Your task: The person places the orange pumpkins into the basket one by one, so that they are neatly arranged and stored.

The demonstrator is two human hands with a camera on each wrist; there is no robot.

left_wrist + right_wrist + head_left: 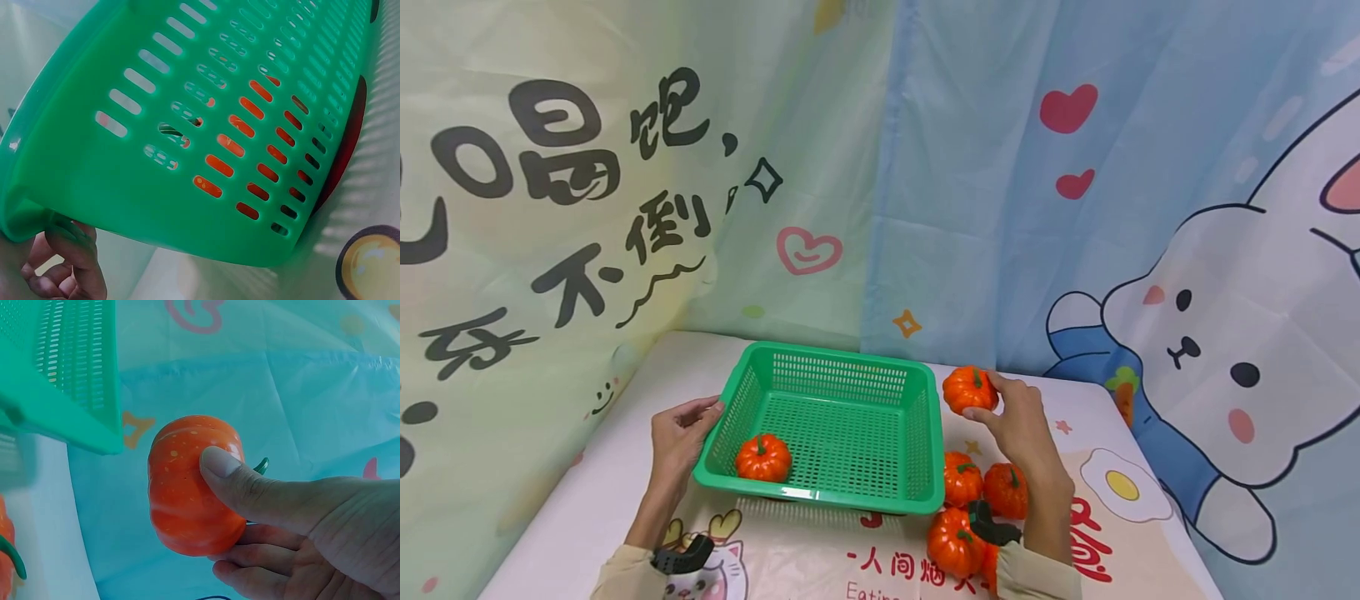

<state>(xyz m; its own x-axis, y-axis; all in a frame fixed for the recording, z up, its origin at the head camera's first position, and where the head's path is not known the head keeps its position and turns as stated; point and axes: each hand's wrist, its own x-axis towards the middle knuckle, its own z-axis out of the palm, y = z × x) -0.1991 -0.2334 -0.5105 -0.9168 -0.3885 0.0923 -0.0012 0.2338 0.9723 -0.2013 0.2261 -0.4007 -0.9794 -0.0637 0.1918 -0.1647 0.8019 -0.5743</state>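
My left hand [679, 435] grips the left rim of a green plastic basket [820, 495], thumb over the edge. One small orange toy pumpkin [763, 458] with a green stem sits in the basket's front left corner; its colour shows through the slots in the left wrist view. My right hand [1021, 421] holds another orange pumpkin [190, 494] between thumb and fingers, raised just right of the basket's back right corner. Below the right wrist lie several more pumpkins [955, 542], partly hidden by the forearm and its wrist camera.
A white table [625, 433] bears a printed mat with a fried egg picture [1123, 485] and red lettering. Dark red [350, 144] shows beneath the basket in the left wrist view. Behind the table hangs a printed curtain [955, 192].
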